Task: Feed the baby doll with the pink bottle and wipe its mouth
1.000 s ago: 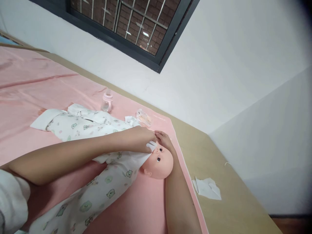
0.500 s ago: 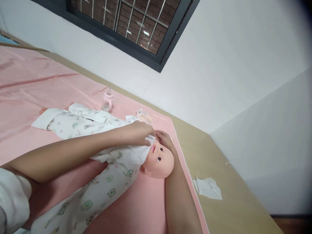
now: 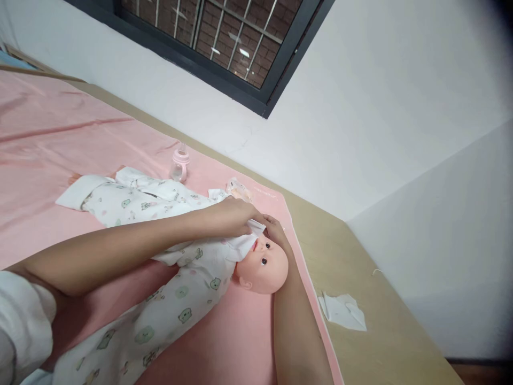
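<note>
A baby doll lies face up on the pink sheet, dressed in white clothes printed with green bears. My left hand reaches across its chest. The fingers pinch plain white cloth at the doll's neck and lift its edge over the chin and mouth. My right forearm passes beside the crown of the head. On the far side of the face, my right hand curls in, close to the left fingers. Its fingertips are partly hidden at the cloth, so what they grip does not show.
A pink-topped baby bottle stands beyond the doll's body. Nearby lies a clear plastic packet. A crumpled white tissue rests on the bare wooden board right of the pink sheet. A wall with a barred window rises behind.
My left hand has moved slightly right, drawing the cloth's edge up farther over the doll's mouth. My right hand stays beside the face. The whole view has shifted a little.
</note>
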`<state>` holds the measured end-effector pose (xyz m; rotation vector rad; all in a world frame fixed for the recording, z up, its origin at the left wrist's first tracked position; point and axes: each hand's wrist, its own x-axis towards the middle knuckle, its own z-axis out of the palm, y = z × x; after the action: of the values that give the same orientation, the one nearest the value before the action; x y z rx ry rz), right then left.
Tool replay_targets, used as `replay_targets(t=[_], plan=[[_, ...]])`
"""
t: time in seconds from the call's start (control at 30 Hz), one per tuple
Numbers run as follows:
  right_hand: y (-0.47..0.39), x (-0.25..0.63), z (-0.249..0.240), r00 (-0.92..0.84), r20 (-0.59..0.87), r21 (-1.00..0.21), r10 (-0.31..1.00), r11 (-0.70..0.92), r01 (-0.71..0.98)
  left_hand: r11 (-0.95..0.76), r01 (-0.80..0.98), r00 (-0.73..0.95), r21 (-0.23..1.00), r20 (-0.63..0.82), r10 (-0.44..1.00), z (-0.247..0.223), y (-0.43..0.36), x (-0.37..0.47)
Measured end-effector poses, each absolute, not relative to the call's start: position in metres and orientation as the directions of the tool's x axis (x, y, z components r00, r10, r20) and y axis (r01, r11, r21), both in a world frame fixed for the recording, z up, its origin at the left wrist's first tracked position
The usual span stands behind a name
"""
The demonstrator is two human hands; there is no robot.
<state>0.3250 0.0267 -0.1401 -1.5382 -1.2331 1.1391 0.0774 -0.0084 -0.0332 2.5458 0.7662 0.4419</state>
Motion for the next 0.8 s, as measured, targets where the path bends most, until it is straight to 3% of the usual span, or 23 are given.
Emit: replay_targets(t=[0.23,0.4,0.8], plan=[[0.004,0.316,-0.141,0.076,-0.175,-0.952,0.982,-0.188,0.240,-0.773,0.376,0.792,0.510,0.257,0.554,-0.041,-0.002,0.077],[0.009,0.317,-0.135,0.104,-0.140,-0.958,0.985,-0.162,0.237,-0.747,0.336,0.813,0.573,0.224,0.537,-0.040,-0.005,0.077],[0.035,0.327,-0.140,0.158,-0.105,-0.961,0.982,-0.141,0.239,-0.775,0.354,0.822,0.523,0.221,0.525,-0.043,-0.006,0.081]])
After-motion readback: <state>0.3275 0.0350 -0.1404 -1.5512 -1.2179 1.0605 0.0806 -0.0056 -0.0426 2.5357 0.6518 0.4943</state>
